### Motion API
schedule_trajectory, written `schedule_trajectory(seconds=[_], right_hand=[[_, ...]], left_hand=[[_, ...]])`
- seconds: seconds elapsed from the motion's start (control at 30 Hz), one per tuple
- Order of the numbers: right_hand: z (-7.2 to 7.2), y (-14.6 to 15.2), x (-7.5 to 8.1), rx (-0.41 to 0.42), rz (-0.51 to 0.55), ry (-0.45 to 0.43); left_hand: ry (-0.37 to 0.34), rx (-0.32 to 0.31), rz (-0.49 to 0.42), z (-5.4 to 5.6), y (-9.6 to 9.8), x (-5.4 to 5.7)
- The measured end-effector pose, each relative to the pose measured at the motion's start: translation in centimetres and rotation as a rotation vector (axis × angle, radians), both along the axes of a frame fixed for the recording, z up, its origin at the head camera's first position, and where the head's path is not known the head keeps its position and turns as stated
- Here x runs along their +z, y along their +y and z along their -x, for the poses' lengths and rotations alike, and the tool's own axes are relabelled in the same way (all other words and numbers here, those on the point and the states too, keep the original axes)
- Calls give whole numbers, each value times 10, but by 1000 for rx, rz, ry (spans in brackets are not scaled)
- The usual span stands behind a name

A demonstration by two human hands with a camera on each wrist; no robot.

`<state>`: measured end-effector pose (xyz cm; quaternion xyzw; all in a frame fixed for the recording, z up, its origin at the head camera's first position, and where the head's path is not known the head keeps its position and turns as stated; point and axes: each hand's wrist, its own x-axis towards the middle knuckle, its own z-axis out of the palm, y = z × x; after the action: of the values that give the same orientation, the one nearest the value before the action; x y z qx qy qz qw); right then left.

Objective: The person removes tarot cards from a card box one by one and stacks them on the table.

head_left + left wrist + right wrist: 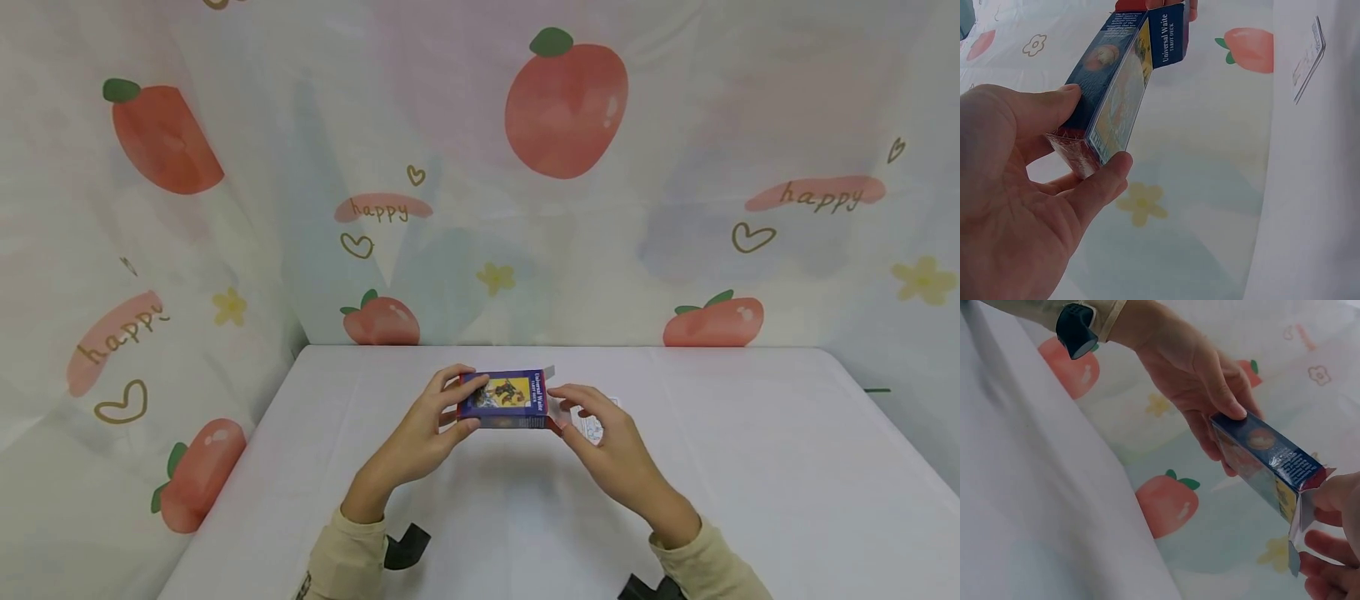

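Observation:
A dark blue tarot card box (506, 398) with a yellow picture panel is held level above the table. My left hand (423, 437) grips its left end, thumb on the near side and fingers over the far side and top. The lid flap (1168, 37) at the box's other end stands open, with a red side tab (1316, 479) beside it. At that end my right hand (611, 450) has its thumb and fingers curled about the flaps. Whether cards are inside the box is hidden.
A thin stack of cards (1309, 59) lies on the white table (750, 467), partly behind the right hand in the head view. A patterned cloth backdrop (465, 108) rises behind and to the left of the table. Black wrist mounts (407, 547) sit at both sleeves.

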<state>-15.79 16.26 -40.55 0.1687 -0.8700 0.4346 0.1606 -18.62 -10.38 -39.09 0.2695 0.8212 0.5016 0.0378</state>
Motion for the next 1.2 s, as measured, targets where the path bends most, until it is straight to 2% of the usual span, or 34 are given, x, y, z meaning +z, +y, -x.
schedule_trajectory(seconds=[0.53,1.2], right_hand=[[-1,-2,-4,57,-43,-26],[-3,-4,-4,112,-37,-48]], left_hand=[[7,-2,-5,-1,1,0],[-9,-6,-9,-2,3,0]])
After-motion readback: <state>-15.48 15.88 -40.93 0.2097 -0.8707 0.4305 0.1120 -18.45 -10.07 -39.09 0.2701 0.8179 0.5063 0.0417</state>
